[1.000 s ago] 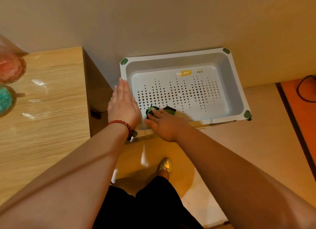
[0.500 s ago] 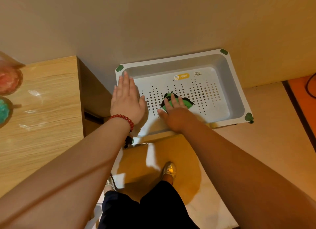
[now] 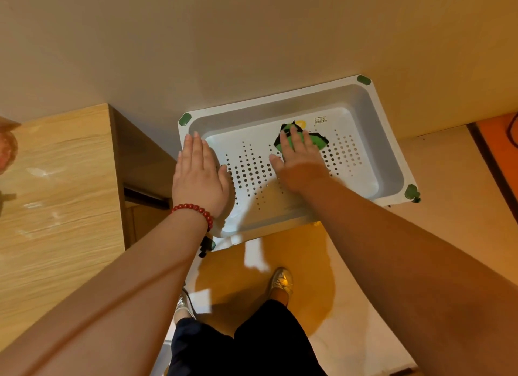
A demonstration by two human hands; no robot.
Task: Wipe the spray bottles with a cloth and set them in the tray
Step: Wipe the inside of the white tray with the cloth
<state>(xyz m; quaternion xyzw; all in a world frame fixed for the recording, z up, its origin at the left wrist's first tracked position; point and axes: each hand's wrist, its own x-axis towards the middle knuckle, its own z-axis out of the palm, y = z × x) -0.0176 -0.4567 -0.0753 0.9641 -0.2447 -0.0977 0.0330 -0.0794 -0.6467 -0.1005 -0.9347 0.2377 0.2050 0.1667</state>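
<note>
A: Grips first. Right hand (image 3: 301,165): fingers straight and close together, palm down, pressing the cloth (image 3: 315,141) flat against the tray floor. No pinch, nothing curled round it.

B: Left hand (image 3: 200,176)?

A: Also flat, with straight fingers. It rests on the left rim of the tray (image 3: 280,99) and holds nothing. I judge it to be steadying the tray. There is a red bead bracelet (image 3: 196,208) on that wrist.

B: Cloth position?

A: It is green with a dark edge and lies inside the tray, toward the far wall, just beside the paper label (image 3: 321,120). Part of it is under the fingers.

B: Progress against the task?

A: Spray bottles: none in view, none in the tray. The cloth is on the tray itself, so I read this as preparation, cleaning the perforated floor. As far as this view shows, no bottle has been wiped or set in. Judgement: early stage, with all the named work left to do.

B: Counts.

A: Tray, one. Cloth, one. Hands, two. Spray bottles, zero visible. Green corner pads (image 3: 363,80), three clear. A fourth dark piece shows below the left wrist, probably the same kind, partly hidden. Wooden table (image 3: 56,193), one, left of the tray. A pinkish object (image 3: 7,148) sits at its left edge, cut off by the frame, so I cannot identify it. Shoes (image 3: 281,281), two, on the floor below.
</note>
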